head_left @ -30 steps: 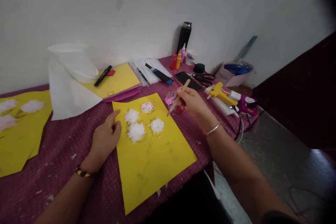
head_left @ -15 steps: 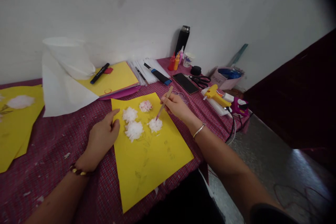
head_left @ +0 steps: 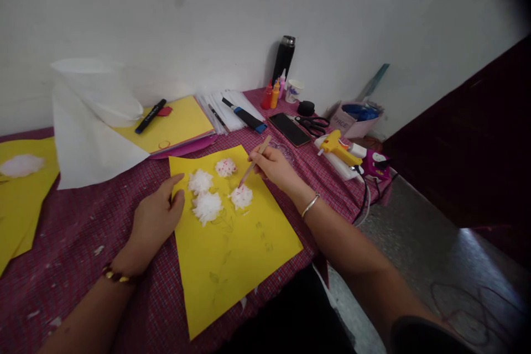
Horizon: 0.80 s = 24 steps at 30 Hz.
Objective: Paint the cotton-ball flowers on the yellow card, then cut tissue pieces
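A: What is the right hand doing?

B: The right hand (head_left: 271, 165) is closed in a pen grip on a wooden-handled brush (head_left: 254, 162). The brush tip touches the right tuft (head_left: 241, 197), the one nearest the right edge of the yellow sheet (head_left: 232, 265).

A: And the other hand?

B: The left hand (head_left: 155, 221) lies flat, palm down, holding nothing. Its thumb and fingertips rest on the sheet's left edge, and the rest of it is on the checked cloth (head_left: 74, 232) beside the sheet.

A: How far along does the work look?

B: Four white tufts sit on the far half of the sheet. The far tuft (head_left: 226, 167) is speckled red all over. The right tuft shows a few pink specks where the brush meets it. The left tuft (head_left: 199, 181) and the big tuft (head_left: 206, 207) are plain white. I'd judge one speckled, one under way and two untouched. Faint pencil stems (head_left: 224, 227) run down the sheet's near half, uncoloured as far as I can tell.

A: What lies around it?

B: A small clear dish (head_left: 284, 150) sits just off the sheet's far right corner. Farther out on that side are a phone (head_left: 289, 129), scissors (head_left: 314, 123), paint bottles (head_left: 271, 95) and a yellow glue gun (head_left: 336, 145).
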### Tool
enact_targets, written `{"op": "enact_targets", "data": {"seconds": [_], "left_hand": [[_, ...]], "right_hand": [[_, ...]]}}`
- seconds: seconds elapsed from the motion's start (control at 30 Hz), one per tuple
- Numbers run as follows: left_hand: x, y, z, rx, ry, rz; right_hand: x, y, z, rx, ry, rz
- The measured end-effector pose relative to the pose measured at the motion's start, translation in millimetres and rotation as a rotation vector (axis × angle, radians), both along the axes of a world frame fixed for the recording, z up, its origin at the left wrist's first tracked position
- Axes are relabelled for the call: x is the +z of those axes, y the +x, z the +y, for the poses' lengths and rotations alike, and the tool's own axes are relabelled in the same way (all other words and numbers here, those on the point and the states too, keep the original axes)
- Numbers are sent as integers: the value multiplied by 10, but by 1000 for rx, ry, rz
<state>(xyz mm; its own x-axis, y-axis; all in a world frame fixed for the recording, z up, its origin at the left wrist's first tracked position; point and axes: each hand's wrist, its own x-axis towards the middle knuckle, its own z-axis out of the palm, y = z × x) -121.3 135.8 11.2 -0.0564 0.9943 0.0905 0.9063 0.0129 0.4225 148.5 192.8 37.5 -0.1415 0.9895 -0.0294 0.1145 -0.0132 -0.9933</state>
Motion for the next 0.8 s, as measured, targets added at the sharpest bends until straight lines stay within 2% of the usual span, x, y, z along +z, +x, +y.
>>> {"op": "enact_targets", "data": {"seconds": [0.13, 0.3, 0.5, 0.67, 0.8], "left_hand": [[-4, -5, 5, -10, 7, -18], [-4, -13, 3, -2, -3, -26], [-20, -30, 5, 2, -12, -27], [-13, -42, 14, 6, -24, -12], [40, -10, 11, 15, -48, 15]], "right_hand": [[-14, 33, 19, -30, -2, 57], [-19, 10, 9, 19, -3, -51], [-20, 111, 40, -44, 42, 21], [-31, 133, 46, 27, 12, -36], [76, 318, 69, -72, 65, -37]]}}
